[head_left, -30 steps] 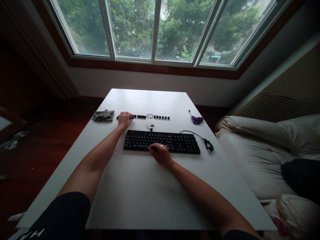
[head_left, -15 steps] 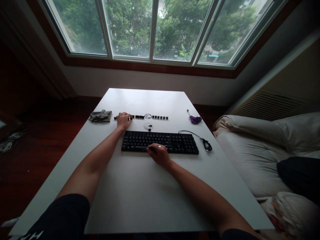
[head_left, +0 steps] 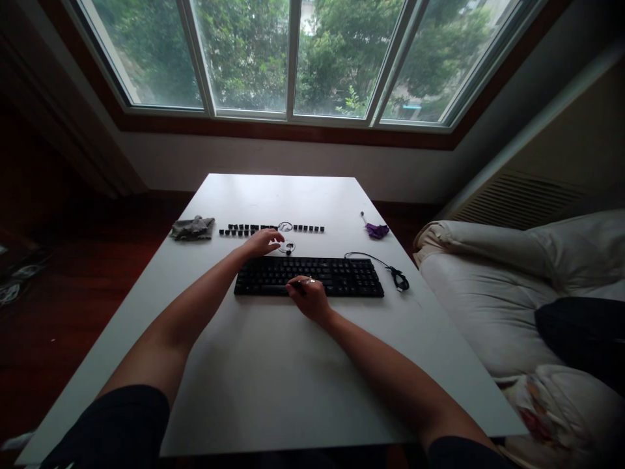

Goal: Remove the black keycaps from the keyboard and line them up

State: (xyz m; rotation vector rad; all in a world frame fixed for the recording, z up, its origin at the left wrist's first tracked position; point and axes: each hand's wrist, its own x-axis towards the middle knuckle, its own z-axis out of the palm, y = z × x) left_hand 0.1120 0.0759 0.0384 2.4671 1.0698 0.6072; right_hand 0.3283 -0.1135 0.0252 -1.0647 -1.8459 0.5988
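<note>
My left hand [head_left: 263, 243] is open over the table, just behind the keyboard, its fingers apart beside a small clear ring-shaped item [head_left: 288, 247] with a dark piece at its edge. My right hand [head_left: 311, 301] is closed at the front edge of a black keyboard [head_left: 359, 277]; a small dark thing with a shiny part shows at its fingers, too small to name. Behind the left hand stand two rows of black keycaps [head_left: 308, 228], the nearer row shorter. A round clear item [head_left: 284, 227] lies along the far row.
Everything lies on a white table [head_left: 254, 378]. A grey cloth [head_left: 194, 228] is at the left edge, a purple cloth [head_left: 377, 230] at the right. The keyboard's cable [head_left: 400, 280] is bundled at the right. A cushioned seat [head_left: 473, 293] adjoins the table, and a window is ahead.
My left hand has left the near row of keycaps and moved right and closer, its fingers now apart. My right hand stays at the keyboard. The view has shifted slightly.
</note>
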